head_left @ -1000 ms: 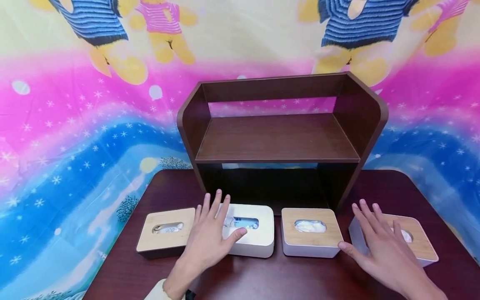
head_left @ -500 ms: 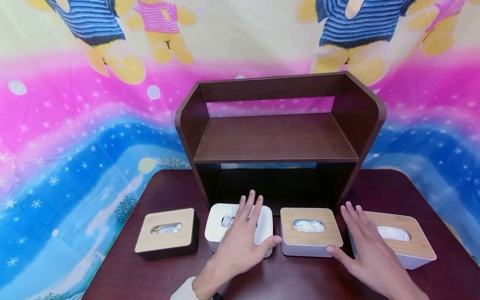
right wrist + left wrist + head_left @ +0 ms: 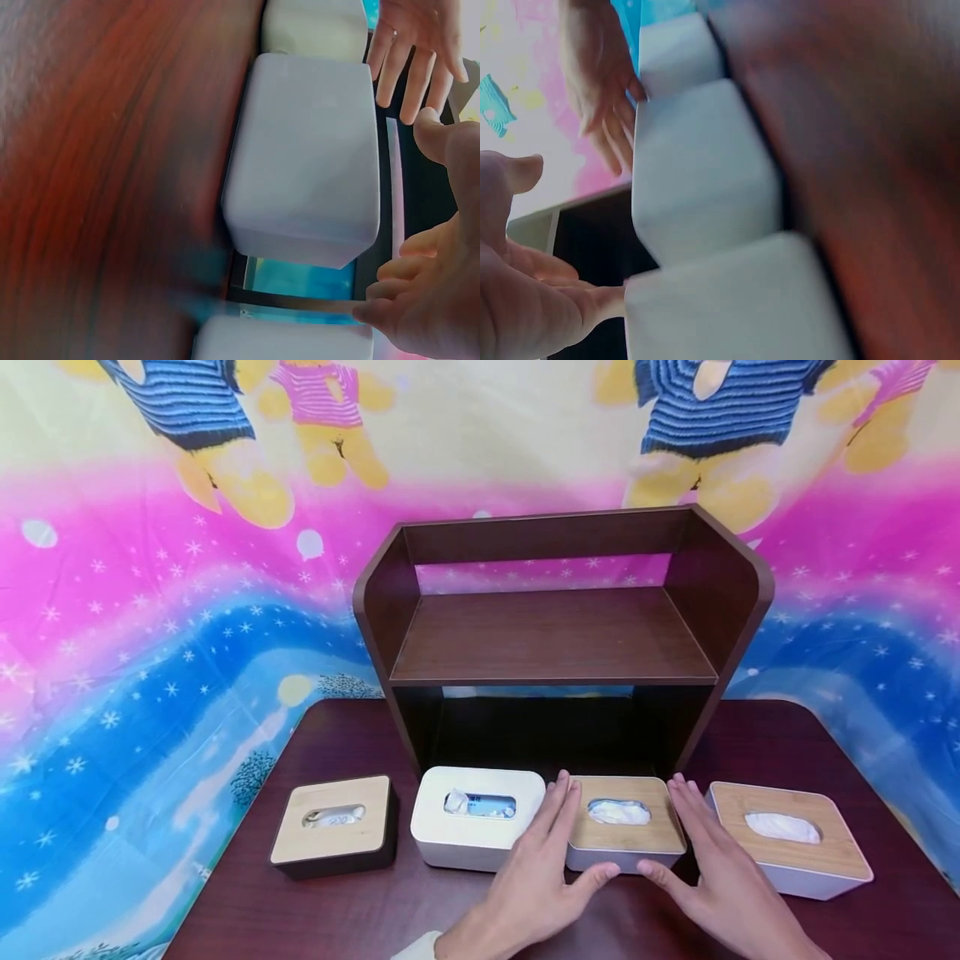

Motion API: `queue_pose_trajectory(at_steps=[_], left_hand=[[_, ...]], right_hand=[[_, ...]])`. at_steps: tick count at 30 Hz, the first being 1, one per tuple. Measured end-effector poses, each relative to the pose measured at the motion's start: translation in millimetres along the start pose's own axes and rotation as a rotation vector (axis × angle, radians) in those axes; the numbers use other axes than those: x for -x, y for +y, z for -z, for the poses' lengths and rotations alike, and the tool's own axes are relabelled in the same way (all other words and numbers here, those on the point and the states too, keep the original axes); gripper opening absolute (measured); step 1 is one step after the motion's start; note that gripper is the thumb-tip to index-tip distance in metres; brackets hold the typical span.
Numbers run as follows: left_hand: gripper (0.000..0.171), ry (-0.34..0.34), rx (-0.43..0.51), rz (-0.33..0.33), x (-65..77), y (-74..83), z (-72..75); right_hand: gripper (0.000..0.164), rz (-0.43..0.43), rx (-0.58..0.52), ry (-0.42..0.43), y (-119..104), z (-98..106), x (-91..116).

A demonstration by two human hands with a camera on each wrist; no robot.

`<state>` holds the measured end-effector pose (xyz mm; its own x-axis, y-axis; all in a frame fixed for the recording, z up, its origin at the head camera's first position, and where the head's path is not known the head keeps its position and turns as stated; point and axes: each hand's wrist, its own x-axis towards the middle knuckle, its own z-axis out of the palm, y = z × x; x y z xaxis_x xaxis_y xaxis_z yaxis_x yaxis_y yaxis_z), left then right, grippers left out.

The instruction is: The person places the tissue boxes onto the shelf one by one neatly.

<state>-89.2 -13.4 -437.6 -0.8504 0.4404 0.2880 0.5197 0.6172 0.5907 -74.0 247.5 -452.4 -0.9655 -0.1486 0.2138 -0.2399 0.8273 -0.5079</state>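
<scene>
Around the third tissue box [image 3: 626, 837], which has a wooden lid and pale sides, my two hands stand on either side in the head view. My left hand [image 3: 536, 877] overlaps the right end of the white tissue box [image 3: 461, 835], its fingers straight and thumb spread. My right hand [image 3: 723, 877] reaches between the third box and the right-hand wooden-lidded tissue box [image 3: 806, 852], fingers extended and thumb pointing inward. Neither hand grips anything. The left wrist view has the left hand [image 3: 536, 300] beside pale box sides; the right wrist view has the right hand [image 3: 442, 255] by a gap between boxes.
A black-sided tissue box [image 3: 330, 842] with a wooden lid lies leftmost in the row. Behind the row stands a dark brown two-tier shelf [image 3: 555, 639] on the dark red table [image 3: 247, 910]. A printed cloth [image 3: 150, 693] hangs behind the table.
My left hand has moved right, from beside the black-sided box across the white box to the third box. My right hand has shifted left, off the right-hand box. The boxes stay put.
</scene>
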Motion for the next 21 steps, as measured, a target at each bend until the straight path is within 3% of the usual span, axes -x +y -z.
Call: queue_pose_trajectory(at_steps=[5, 11, 15, 21], left_hand=[[0.091, -0.005, 0.132, 0.032, 3.8, 4.6, -12.5], [0.095, -0.046, 0.302, 0.139, 5.3, 7.3, -24.0], [0.097, -0.04, 0.356, 0.194, 7.1, 7.8, -30.9], [0.093, -0.032, 0.366, 0.256, 9.3, 9.0, -35.7]], right_hand=[[0.11, -0.056, -0.015, -0.069, -5.1, -2.6, -1.5], [0.114, -0.114, -0.016, -0.11, -3.2, -7.5, -2.1], [0.114, -0.107, -0.031, -0.082, -0.3, -10.2, -2.2], [0.115, -0.143, -0.032, -0.087, 4.4, -13.9, -1.6]])
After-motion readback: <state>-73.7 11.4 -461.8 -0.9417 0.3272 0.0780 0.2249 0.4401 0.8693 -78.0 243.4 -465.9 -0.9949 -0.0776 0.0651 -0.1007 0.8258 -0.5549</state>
